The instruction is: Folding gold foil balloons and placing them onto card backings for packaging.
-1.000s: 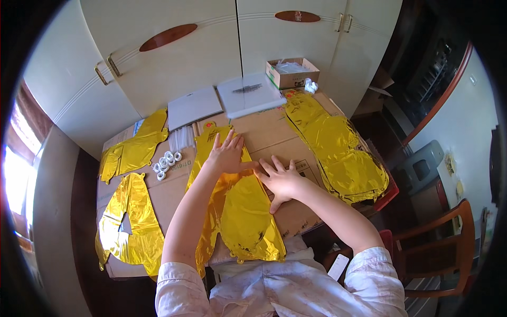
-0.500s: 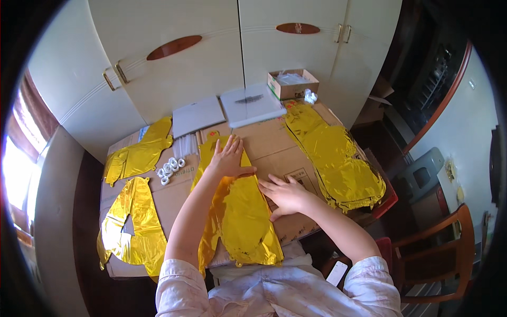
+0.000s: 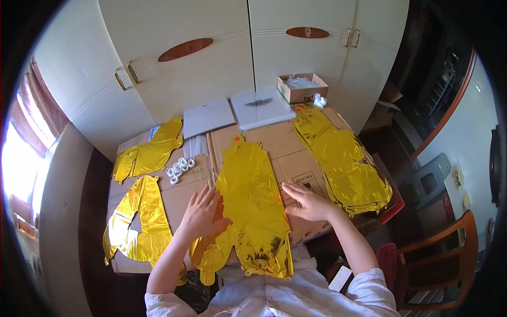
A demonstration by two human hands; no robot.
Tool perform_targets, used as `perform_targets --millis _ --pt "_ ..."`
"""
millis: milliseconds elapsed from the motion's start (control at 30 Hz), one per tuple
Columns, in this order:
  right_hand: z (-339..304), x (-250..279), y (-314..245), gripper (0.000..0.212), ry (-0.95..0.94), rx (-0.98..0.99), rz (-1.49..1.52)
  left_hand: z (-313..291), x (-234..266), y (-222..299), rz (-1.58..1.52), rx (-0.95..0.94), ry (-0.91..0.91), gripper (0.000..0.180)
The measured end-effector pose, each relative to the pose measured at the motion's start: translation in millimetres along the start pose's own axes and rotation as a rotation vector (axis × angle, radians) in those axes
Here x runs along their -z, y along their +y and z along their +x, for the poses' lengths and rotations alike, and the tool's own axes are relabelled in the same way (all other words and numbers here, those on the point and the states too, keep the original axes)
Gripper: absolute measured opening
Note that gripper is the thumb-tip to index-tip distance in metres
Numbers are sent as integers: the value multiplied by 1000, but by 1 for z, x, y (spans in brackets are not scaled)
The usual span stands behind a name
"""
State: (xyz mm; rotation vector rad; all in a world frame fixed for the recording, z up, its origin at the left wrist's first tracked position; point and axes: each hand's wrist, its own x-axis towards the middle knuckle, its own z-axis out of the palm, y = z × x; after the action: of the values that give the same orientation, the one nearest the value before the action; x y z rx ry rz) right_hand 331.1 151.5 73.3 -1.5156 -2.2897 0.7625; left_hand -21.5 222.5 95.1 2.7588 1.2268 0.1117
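Centre-left of frame: left hand (image 3: pixel 200 215) spread, gripping nothing, over left edge of gold foil sheet (image 3: pixel 248 190); contact unclear. Sheet runs centre to lower centre, creased at lower end. Right of centre: right hand (image 3: pixel 310 205), likewise spread, apart from left. Flat palms, light outward strokes probably suit it best.

Green printed characters (image 3: pixel 196 170) are running across the cardboard sheet (image 3: pixel 280 138) left of centre on the surface. A dark framed print block (image 3: pixel 304 183) is showing farther right. Small dark print (image 3: pixel 308 98) is marking the far box's (image 3: pixel 296 96) near side. A pale emblem (image 3: pixel 307 33) is decorating the right oval plaque (image 3: pixel 293 33).
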Motion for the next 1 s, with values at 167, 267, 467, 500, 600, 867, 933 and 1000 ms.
perform_targets --millis 167,267,467,500,600,867,933,1000 --pt "34 -28 1 64 241 -16 -235 -11 -5 14 -3 -29 -34 85" --pt "38 -36 4 61 290 -4 -322 -3 -15 15 -5 -47 -2 84" --pt "38 -41 2 59 303 16 -405 10 -24 19 -1 -76 48 83" --pt "38 -41 2 58 303 16 -410 11 -25 20 -7 -76 48 83" --pt "35 -39 2 58 311 16 -400 16 -27 21 -1 -79 46 83" --pt "37 -37 2 58 296 16 -387 18 -29 21 25 -73 60 84" --pt "39 -37 1 58 287 17 -377 14 -28 21 17 -54 73 84" --pt "39 -36 2 58 271 9 -372 4 -23 23 14 16 106 84"
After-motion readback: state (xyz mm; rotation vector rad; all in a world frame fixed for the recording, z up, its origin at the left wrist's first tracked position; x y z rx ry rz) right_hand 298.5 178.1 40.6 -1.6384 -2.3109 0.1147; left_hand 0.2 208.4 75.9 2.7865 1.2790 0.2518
